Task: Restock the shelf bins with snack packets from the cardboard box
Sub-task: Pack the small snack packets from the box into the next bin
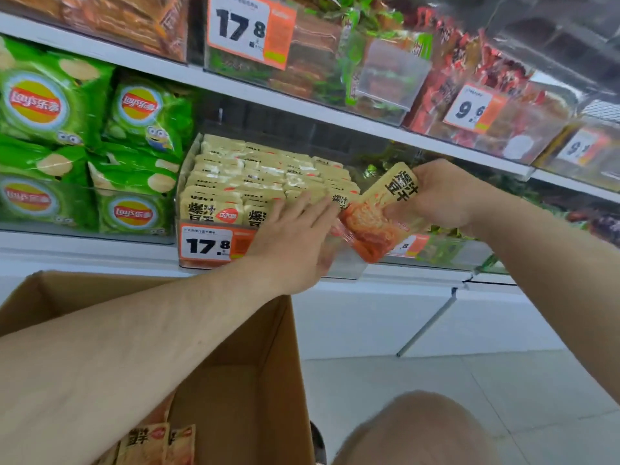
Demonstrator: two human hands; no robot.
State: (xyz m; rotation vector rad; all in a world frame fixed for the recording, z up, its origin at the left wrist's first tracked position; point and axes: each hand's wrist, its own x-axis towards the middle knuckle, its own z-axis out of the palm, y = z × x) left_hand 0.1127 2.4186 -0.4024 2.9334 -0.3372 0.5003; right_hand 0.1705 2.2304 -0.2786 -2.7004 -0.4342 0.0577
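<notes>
A clear shelf bin on the middle shelf is packed with rows of beige snack packets. My left hand lies flat, fingers straight, against the packets at the bin's front right. My right hand grips a beige-and-orange snack packet, tilted, just right of the bin. Below, the open cardboard box holds more of the same packets at its bottom left.
Green Lay's chip bags fill the bin to the left. Orange price tags reading 17.8 hang on the bin fronts. The upper shelf overhangs with more bins. My knee shows at the bottom, over a white tiled floor.
</notes>
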